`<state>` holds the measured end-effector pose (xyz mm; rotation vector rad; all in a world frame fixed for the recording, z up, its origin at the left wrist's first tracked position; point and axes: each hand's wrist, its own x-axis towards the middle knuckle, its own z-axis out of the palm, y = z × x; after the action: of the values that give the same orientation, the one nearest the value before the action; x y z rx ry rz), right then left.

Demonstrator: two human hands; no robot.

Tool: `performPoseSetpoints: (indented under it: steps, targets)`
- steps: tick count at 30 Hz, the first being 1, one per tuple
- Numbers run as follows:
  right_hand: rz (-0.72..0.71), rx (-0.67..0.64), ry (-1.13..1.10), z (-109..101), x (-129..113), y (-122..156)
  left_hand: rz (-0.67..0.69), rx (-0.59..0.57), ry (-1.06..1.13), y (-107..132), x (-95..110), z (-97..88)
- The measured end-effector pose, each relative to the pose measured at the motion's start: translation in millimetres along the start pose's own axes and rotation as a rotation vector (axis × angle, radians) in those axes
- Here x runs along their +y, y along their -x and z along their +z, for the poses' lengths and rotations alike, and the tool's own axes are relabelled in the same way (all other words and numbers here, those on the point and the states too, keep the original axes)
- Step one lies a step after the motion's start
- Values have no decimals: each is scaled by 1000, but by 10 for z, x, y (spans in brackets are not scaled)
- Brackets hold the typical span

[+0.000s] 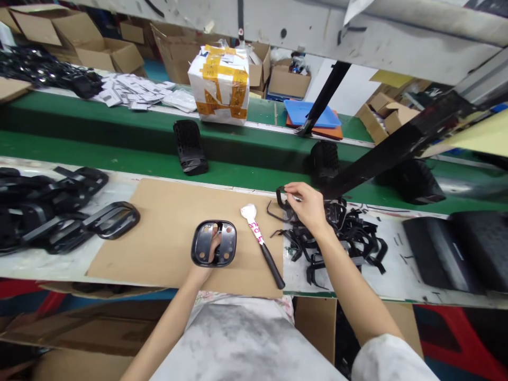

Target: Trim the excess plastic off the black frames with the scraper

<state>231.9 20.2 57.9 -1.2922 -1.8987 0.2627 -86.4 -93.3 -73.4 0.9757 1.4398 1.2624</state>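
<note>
Hands (309, 206): two
Plate (202, 244): one, in hand
Strips (349, 233): one pinched, many more heaped, too tangled to count
Frames (42, 214): several, overlapping, exact number unclear
Tool (266, 255): one
Cardboard sheet (159, 227): one
Black blocks (190, 145): three
Parcel (220, 84): one
White cards (133, 90): many, overlapping, not countable
Blue tray (309, 112): one

This looks like a factory workshop, with a long green belt (246, 168) carrying black moulded parts (190, 147), heaped black pieces (351, 228) on the tabletop (391, 283) and open cardboard boxes (289, 83) behind.
</note>
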Motion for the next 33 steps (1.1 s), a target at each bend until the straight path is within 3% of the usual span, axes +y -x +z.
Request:
performPoseSetpoints:
  steps: [7,12,15,17,21,25,33]
  targets:
    - [161,336,-326,248,-160,381,-98,24,139,161,468,211]
    - [274,441,-553,239,-374,444,-226,-20,321,178,524,311]
    - [314,372,-681,125,-655,470,-247,-66,370,154,566,357]
    - [294,260,-719,97,-831,518,-239,-92,365,150,645,407]
    - [154,68,-562,231,-988,627,-249,-140,381,204,808,540]
    - [148,83,-404,389,-956,673,-258,-143,386,278,825,612]
    - [262,126,-405,468,-1089,721,-215,-78,262,327,801,620]
